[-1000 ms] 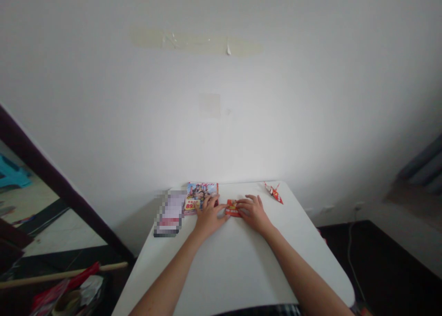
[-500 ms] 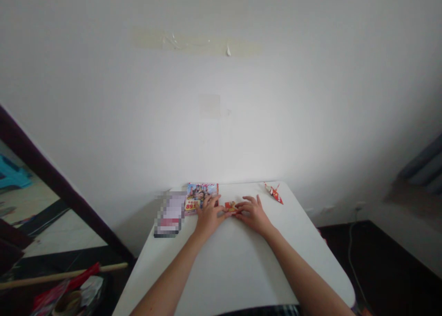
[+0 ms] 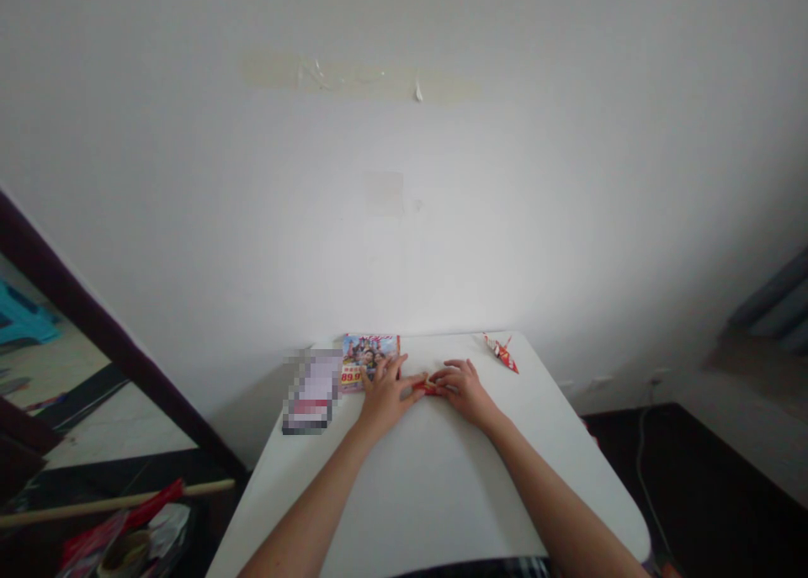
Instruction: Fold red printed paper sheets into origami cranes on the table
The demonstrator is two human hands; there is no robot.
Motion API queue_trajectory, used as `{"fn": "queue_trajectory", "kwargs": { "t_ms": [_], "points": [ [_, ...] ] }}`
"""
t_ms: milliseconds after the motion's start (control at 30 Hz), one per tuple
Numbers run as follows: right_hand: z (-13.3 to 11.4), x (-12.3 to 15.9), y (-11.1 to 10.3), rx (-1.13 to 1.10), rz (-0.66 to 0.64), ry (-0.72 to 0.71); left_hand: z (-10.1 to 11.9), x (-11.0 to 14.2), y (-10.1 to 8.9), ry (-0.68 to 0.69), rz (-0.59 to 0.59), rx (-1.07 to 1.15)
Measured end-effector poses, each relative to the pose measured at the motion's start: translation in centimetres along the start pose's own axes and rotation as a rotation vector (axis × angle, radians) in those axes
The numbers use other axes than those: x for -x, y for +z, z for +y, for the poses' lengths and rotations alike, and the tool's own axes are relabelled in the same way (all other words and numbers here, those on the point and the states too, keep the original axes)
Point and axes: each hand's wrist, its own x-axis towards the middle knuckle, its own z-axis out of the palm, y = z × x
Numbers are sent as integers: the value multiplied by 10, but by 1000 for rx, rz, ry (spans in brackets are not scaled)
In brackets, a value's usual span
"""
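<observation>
A small piece of folded red and yellow paper [image 3: 430, 387] is low over the white table [image 3: 429, 477], between my two hands. My left hand [image 3: 385, 393] grips its left end with thumb and forefinger; the other fingers spread over the lower right of a colourful printed leaflet [image 3: 359, 355]. At the right end, the bent fingers of my right hand [image 3: 465, 393] close on the same paper and hide part of it. Farther right, near the table's back edge, lies a red and white folded paper crane [image 3: 503, 355].
A phone-like object with a pixelated screen [image 3: 312, 390] lies on the table's left side. Behind the table rises a white wall [image 3: 536, 182]. At lower left is a wooden stick [image 3: 202, 488] over a bin of litter. A cable [image 3: 640, 460] runs down at the right.
The paper between my hands showed a wider patterned face before; now it looks narrower, folded or tilted over. My fingers have shifted slightly on it.
</observation>
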Motion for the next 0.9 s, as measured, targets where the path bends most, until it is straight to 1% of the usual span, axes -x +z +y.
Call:
{"fn": "queue_trajectory", "kwargs": {
  "t_ms": [100, 200, 433, 700, 900],
  "points": [
    [-1, 0, 0, 38, 29, -8, 1, 0, -1, -39, -34, -9],
    [0, 0, 1, 80, 74, 29, 3, -2, -1, -81, -43, -5],
    [-2, 1, 4, 120, 105, 118, 5, -5, 2, -128, -22, 8],
    [-7, 0, 2, 160, 62, 180, 7, -6, -1, -137, -25, 13],
    [-10, -2, 1, 184, 38, 205, 6, -7, 3, -148, -2, 9]
  ]
}}
